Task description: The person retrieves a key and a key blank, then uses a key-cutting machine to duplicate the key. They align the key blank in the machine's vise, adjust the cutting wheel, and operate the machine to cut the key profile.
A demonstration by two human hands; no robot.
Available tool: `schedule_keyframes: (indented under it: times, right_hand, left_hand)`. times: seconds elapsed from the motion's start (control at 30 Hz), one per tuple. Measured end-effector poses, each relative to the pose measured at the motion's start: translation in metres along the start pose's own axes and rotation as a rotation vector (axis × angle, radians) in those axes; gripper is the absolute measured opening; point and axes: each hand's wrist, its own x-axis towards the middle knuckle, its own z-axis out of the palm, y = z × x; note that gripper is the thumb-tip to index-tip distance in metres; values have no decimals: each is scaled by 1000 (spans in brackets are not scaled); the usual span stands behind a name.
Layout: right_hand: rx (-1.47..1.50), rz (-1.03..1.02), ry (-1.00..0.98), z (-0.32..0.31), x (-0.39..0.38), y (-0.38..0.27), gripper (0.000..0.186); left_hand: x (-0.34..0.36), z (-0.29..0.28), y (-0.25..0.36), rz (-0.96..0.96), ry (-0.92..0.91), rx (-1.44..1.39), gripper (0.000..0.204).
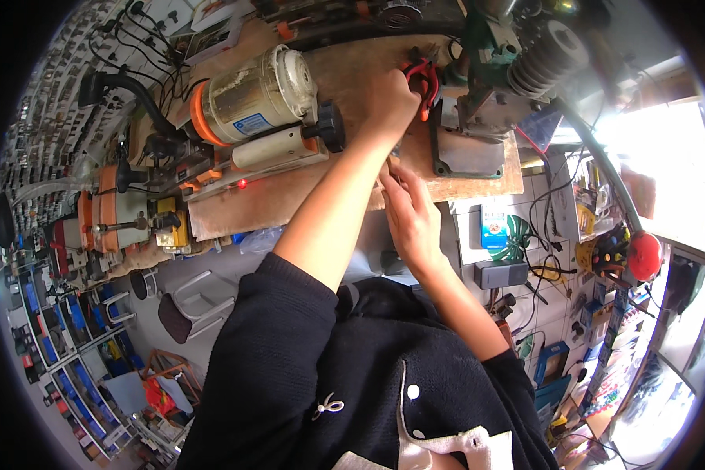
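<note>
Her left arm stretches far over the wooden board [305, 196], the left hand [392, 102] clenched around a red metal handle [424, 78] beside the green machine [489, 55] at the board's far edge. The right hand [409, 215] rests half-curled at the near edge; its grip I cannot tell.

A brown wooden counter [290, 200] carries a cylindrical motor with an orange rim [251, 98], a green-framed machine on a grey base plate [478, 86], and orange-bodied machines [110, 211] at its left end.
</note>
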Motion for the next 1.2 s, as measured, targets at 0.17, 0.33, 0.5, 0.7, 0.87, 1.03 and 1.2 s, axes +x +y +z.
schedule_keyframes:
  times: [0.17,0.33,0.5,0.7,0.87,1.03,1.2]
  right_hand:
    - [121,43,-53,-46,-34,-16,28]
    - [95,187,-7,-82,-54,-21,28]
    - [1,192,80,-105,-41,-16,28]
    - [-8,199,100,-114,-27,-18,26]
    - [13,265,99,-115,-33,-22,26]
    - [28,296,127,-117,-36,-25,25]
    - [19,286,145,-122,-30,-23,26]
  left_hand:
    - [-15,9,-15,-38,40,-22,24]
    - [-35,15,-22,-106,5,34,29]
    - [-35,15,-23,-37,94,-78,35]
    - [-5,16,-14,139,214,84,29]
    - [2,13,-17,84,126,-46,23]
    - [-26,18,-22,-46,295,-110,19]
    - [-54,22,-28,-60,189,10,25]
